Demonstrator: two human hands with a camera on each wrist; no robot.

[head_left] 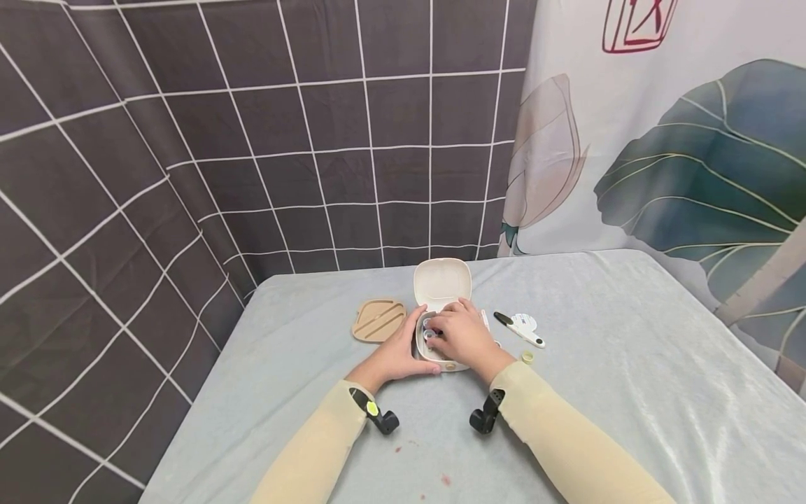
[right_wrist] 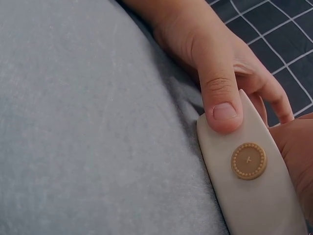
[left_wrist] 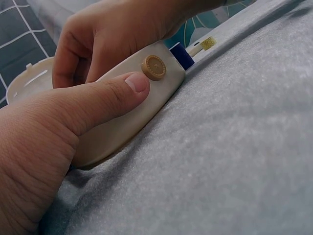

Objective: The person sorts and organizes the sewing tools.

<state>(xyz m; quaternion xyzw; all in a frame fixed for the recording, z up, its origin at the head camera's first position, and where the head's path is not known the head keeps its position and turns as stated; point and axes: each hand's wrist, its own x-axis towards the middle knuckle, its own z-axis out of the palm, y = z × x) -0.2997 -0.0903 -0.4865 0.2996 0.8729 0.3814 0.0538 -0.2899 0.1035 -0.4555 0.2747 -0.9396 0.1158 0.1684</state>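
Observation:
A small cream-white box (left_wrist: 115,129) stands on the table with its lid (head_left: 442,280) tipped back. A tan button-shaped knob (right_wrist: 249,161) sits on its front. My left hand (head_left: 397,353) grips the box, thumb against the front beside the knob and fingers along the left side. My right hand (head_left: 467,337) reaches into the box from the right, fingers bent downward. Small round whitish pieces (head_left: 429,334) lie inside near its fingertips. Whether those fingers pinch one is hidden.
Left of the box lies a tan slotted tray (head_left: 380,320). To its right are a black-and-white slim tool (head_left: 527,334), a round white card (head_left: 524,320) and a small yellow-green piece (head_left: 527,357). A dark blue item (left_wrist: 182,56) shows beside the box.

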